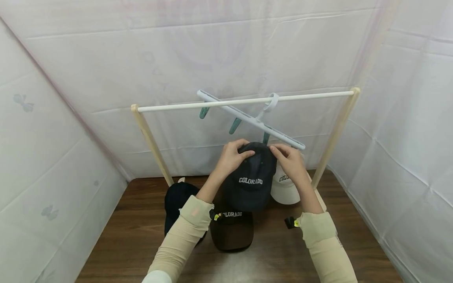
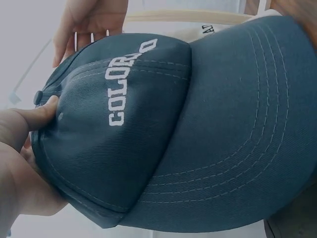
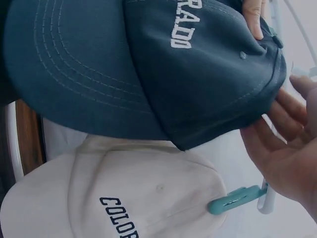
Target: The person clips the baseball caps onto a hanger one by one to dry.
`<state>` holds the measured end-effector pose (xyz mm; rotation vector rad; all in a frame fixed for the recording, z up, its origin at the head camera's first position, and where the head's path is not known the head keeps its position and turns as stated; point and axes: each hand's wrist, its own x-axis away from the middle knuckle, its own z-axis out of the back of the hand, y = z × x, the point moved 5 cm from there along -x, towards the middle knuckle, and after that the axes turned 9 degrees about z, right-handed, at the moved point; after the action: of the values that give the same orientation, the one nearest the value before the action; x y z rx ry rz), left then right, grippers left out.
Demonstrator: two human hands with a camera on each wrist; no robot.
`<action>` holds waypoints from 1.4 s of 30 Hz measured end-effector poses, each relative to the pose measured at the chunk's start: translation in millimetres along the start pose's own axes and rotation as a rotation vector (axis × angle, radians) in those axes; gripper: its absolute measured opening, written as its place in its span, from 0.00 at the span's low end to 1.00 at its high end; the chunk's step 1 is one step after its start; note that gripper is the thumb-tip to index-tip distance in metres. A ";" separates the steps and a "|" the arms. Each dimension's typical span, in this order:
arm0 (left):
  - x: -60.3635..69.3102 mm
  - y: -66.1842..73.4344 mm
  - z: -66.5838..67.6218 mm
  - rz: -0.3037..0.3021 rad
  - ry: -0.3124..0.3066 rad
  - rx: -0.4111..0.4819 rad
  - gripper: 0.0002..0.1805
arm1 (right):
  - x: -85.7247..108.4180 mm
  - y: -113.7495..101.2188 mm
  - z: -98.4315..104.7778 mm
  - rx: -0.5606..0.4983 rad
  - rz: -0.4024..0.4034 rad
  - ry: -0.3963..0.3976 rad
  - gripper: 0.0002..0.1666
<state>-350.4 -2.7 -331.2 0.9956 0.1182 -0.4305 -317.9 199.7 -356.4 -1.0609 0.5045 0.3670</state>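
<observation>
A dark blue baseball cap (image 1: 249, 169) with white COLORADO lettering is held up below the pale blue hanger (image 1: 244, 115). My left hand (image 1: 233, 157) grips its crown near the top button, thumb on the front and fingers behind. The right hand (image 3: 292, 139) touches the cap's rear edge with its fingers, while its thumb stands apart from the cloth. Just above the crown hangs a green clip (image 1: 266, 137). A white cap (image 3: 124, 193) hangs beside the blue one, pinched by another green clip (image 3: 237, 198) at the hanger's end.
The hanger hooks over a white rail (image 1: 170, 107) between wooden posts (image 1: 336, 137). Two more green clips (image 1: 204, 112) hang on its left part. On the brown table (image 1: 131, 220) lie a black cap (image 1: 177, 200) and a dark brown cap (image 1: 231, 234). Pale cloth walls surround it.
</observation>
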 end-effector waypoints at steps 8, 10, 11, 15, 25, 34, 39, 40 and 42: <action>2.6 -7.0 1.9 0.022 0.013 -0.011 0.09 | 1.9 -0.1 -3.9 0.110 0.008 -0.008 0.21; 3.3 -7.8 1.8 0.023 0.017 -0.012 0.09 | 0.8 2.1 -7.3 0.109 -0.010 -0.036 0.24; 3.7 -8.2 1.9 0.024 0.019 -0.013 0.09 | 0.3 3.4 -9.1 0.110 -0.021 -0.050 0.25; 5.5 -9.3 3.8 0.032 0.021 -0.008 0.09 | -3.4 7.2 -16.0 0.112 -0.044 -0.082 0.30; 6.9 -15.4 4.1 0.045 0.024 -0.045 0.07 | -19.4 17.7 -33.3 -0.080 -0.075 -0.028 0.41; 8.7 -19.6 4.3 0.045 0.020 -0.043 0.09 | -34.3 36.5 -47.0 -0.472 0.019 0.197 0.28; 9.5 -21.5 4.5 0.052 0.017 -0.036 0.09 | -38.7 41.3 -48.5 -0.595 0.007 0.284 0.21; 9.6 -21.8 4.7 0.054 0.017 -0.036 0.09 | -39.2 42.2 -48.7 -0.612 -0.004 0.300 0.20; 10.0 -22.0 4.8 0.058 0.017 -0.039 0.08 | -40.0 43.5 -48.5 -0.646 -0.025 0.332 0.19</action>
<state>-350.7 -20.0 -348.8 0.9619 0.1118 -0.3654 -384.0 173.8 -384.9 -1.7702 0.6887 0.3401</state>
